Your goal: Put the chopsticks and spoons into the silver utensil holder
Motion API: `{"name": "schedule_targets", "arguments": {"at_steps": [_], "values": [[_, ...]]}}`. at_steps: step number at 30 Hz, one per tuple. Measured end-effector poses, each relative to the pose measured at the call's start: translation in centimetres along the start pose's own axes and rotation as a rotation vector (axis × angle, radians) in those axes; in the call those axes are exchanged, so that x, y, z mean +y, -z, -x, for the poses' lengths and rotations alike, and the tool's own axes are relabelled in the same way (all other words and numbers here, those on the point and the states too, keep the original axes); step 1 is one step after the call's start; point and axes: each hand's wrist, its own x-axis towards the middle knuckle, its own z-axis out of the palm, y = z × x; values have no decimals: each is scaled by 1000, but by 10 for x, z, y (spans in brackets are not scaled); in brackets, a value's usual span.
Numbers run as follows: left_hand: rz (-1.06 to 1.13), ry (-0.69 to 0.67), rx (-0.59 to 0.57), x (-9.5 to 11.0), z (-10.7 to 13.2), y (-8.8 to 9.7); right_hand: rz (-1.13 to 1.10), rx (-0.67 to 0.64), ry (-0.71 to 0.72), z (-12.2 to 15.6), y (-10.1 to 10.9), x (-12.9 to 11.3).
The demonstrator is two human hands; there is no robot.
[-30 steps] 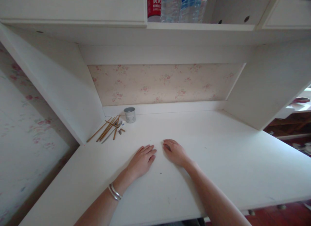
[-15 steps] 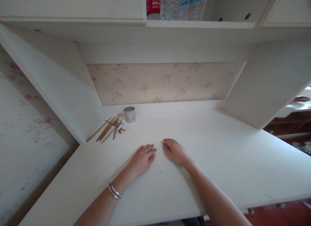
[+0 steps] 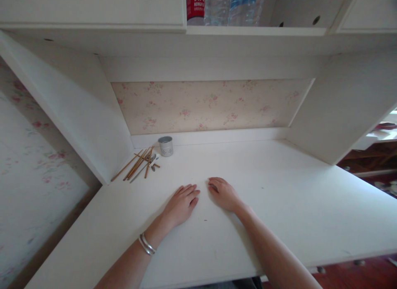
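My left hand lies flat on the white desk, fingers stretched out, with silver bangles at the wrist. A short gap to its right, my right hand rests on the same surface, its fingers loosely curved and apart, holding nothing. Beyond the left hand, toward the back left corner, is a loose pile of wooden chopsticks with a few spoons among them. Just right of that pile stands a grey metal utensil holder, upright, with small holes in its side.
Overhead, a shelf holds several plastic bottles, one with a red label. White side panels close off the desk at left and right. Flowered wallpaper covers the back. The desk's front edge runs below my forearms.
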Motion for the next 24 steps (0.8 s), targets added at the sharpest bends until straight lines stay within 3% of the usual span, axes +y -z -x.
{"name": "schedule_targets", "arguments": {"at_steps": [24], "values": [[6,26,-37,1,-1,3,73,-45,-21,0,1,-2]]}}
